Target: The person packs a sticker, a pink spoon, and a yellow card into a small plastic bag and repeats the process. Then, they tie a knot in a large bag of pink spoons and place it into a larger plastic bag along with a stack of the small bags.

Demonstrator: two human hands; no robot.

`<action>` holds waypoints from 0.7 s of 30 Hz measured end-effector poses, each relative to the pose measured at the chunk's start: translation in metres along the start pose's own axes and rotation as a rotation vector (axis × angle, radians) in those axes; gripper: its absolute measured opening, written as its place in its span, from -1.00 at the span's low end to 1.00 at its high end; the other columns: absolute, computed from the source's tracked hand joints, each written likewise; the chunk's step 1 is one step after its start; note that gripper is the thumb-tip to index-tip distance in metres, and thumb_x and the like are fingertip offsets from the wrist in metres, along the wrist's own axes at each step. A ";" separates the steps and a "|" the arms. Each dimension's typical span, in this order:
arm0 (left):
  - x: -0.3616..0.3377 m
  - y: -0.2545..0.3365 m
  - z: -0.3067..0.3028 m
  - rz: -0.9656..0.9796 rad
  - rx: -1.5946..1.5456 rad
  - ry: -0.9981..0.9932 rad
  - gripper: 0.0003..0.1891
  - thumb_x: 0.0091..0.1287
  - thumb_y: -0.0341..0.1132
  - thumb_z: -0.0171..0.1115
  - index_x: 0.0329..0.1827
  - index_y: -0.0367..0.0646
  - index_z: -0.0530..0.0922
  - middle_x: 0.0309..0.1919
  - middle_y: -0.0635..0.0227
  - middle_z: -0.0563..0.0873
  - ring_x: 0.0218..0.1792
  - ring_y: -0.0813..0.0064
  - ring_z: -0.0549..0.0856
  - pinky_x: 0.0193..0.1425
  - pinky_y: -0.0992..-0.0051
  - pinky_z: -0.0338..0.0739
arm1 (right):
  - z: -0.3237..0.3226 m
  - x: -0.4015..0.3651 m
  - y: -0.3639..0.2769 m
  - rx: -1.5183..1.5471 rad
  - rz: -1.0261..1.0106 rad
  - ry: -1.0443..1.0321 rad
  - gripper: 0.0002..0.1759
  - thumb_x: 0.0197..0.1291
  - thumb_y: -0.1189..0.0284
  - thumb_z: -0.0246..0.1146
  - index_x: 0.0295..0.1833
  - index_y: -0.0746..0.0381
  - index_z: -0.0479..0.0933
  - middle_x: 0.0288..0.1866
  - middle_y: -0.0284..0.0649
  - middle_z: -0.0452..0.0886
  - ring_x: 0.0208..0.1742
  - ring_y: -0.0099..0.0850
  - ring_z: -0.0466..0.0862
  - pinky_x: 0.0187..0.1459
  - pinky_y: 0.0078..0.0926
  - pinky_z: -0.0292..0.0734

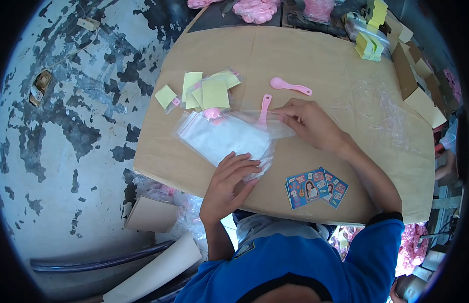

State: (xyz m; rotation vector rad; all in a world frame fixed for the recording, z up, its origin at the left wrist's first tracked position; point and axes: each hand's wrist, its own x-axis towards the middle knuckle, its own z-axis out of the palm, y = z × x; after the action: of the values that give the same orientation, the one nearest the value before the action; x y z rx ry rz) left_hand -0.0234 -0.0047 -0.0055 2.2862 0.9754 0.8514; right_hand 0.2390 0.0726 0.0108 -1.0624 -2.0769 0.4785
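My left hand lies with fingers stretched out on the near end of a stack of clear plastic bags. With thumb and fingertips pinched, my right hand holds the edge of a single clear plastic bag at the stack's right side. A pink spoon stands out beyond that bag, its lower part behind or under the film. Farther back lies another pink spoon. Colourful printed cards overlap near the table's front edge, between my hands.
Behind the stack sit several small bags with pale yellow cards. Brown paper covers the table. An open cardboard box and yellow card bundles stand at the right. Pink bundles lie beyond the far edge.
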 end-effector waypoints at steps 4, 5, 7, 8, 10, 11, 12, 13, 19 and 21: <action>0.002 0.001 -0.001 -0.015 0.016 -0.007 -0.68 0.14 -0.46 0.42 -0.01 -0.11 0.69 0.09 0.29 0.71 0.29 0.17 0.57 0.51 0.06 0.27 | -0.040 0.003 -0.027 0.096 0.265 -0.063 -0.76 0.37 0.49 0.22 0.07 0.33 0.64 -0.36 -0.15 0.67 -0.45 -0.47 0.58 -0.33 -0.47 0.50; 0.003 0.002 0.001 0.030 0.082 0.086 -0.68 0.16 -0.42 0.42 0.01 -0.13 0.68 0.09 0.26 0.71 0.30 0.16 0.57 0.51 0.06 0.27 | -0.048 0.002 -0.033 0.129 0.245 -0.020 -0.77 0.40 0.48 0.21 0.07 0.33 0.64 -0.36 -0.22 0.66 -0.42 -0.53 0.58 -0.33 -0.52 0.48; 0.007 0.007 0.010 0.112 0.211 0.275 -0.66 0.21 -0.35 0.42 0.06 -0.16 0.67 0.10 0.20 0.71 0.30 0.13 0.56 0.51 0.06 0.27 | -0.064 -0.001 -0.048 0.284 0.256 0.034 -0.76 0.44 0.46 0.19 0.09 0.33 0.63 -0.31 -0.30 0.68 -0.36 -0.61 0.59 -0.30 -0.57 0.49; 0.012 0.014 0.015 0.144 0.000 0.261 -0.62 0.27 -0.22 0.36 0.10 -0.23 0.64 0.11 0.16 0.70 0.31 0.15 0.56 0.51 0.09 0.25 | -0.071 -0.004 -0.058 0.408 0.290 0.044 -0.75 0.45 0.44 0.18 0.11 0.33 0.62 -0.26 -0.31 0.71 -0.33 -0.63 0.61 -0.28 -0.57 0.52; 0.027 0.040 0.032 0.195 -0.426 0.233 -0.43 0.41 0.03 0.24 0.18 -0.36 0.58 0.15 0.10 0.68 0.32 0.19 0.55 0.53 0.16 0.23 | -0.071 -0.016 -0.070 0.565 0.345 0.021 -0.73 0.48 0.41 0.16 0.14 0.32 0.60 -0.21 -0.33 0.73 -0.28 -0.64 0.64 -0.25 -0.57 0.55; 0.031 0.051 0.044 0.082 -0.630 0.234 -0.40 0.48 0.04 0.10 0.27 -0.39 0.49 0.20 0.09 0.63 0.32 0.22 0.55 0.51 0.20 0.26 | -0.068 -0.025 -0.077 0.597 0.365 -0.006 -0.73 0.49 0.41 0.15 0.16 0.31 0.59 -0.21 -0.35 0.73 -0.27 -0.63 0.65 -0.24 -0.57 0.56; 0.035 0.061 0.057 -0.030 -0.840 0.259 -0.36 0.56 0.06 -0.04 0.36 -0.42 0.40 0.26 0.08 0.59 0.32 0.24 0.55 0.48 0.24 0.29 | -0.065 -0.035 -0.084 0.630 0.390 -0.025 -0.72 0.49 0.41 0.14 0.17 0.30 0.57 -0.21 -0.36 0.73 -0.26 -0.63 0.66 -0.23 -0.57 0.56; 0.039 0.060 0.068 -0.105 -1.016 0.287 -0.42 0.58 -0.02 -0.03 0.39 -0.39 0.38 0.27 0.11 0.58 0.30 0.25 0.56 0.45 0.27 0.34 | -0.055 -0.045 -0.082 0.762 0.292 -0.068 -0.73 0.49 0.43 0.12 0.20 0.29 0.53 -0.23 -0.34 0.73 -0.23 -0.61 0.69 -0.23 -0.58 0.57; 0.055 0.045 0.073 -0.235 -1.357 0.463 -0.60 0.62 -0.19 -0.06 0.24 -0.40 0.43 0.07 -0.05 0.68 0.11 0.24 0.70 0.30 0.26 0.56 | -0.050 -0.092 -0.055 0.020 0.232 -0.251 -0.64 0.25 0.33 0.36 0.11 0.22 0.54 -0.16 -0.16 0.67 -0.10 -0.25 0.67 0.00 -0.37 0.56; 0.059 0.049 0.075 -0.303 -1.234 0.491 -0.62 0.60 -0.25 -0.02 0.28 -0.40 0.38 0.06 -0.06 0.67 0.06 0.22 0.71 0.23 0.24 0.60 | -0.042 -0.104 -0.042 -0.176 0.075 -0.262 -0.62 0.19 0.28 0.41 0.07 0.20 0.56 -0.18 -0.19 0.63 -0.05 -0.20 0.64 0.06 -0.31 0.52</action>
State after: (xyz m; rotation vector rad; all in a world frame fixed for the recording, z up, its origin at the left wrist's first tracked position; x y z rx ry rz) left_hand 0.0840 -0.0050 -0.0034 0.8836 0.6293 1.3772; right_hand 0.2880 -0.0362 0.0172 -1.2394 -2.3505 0.5018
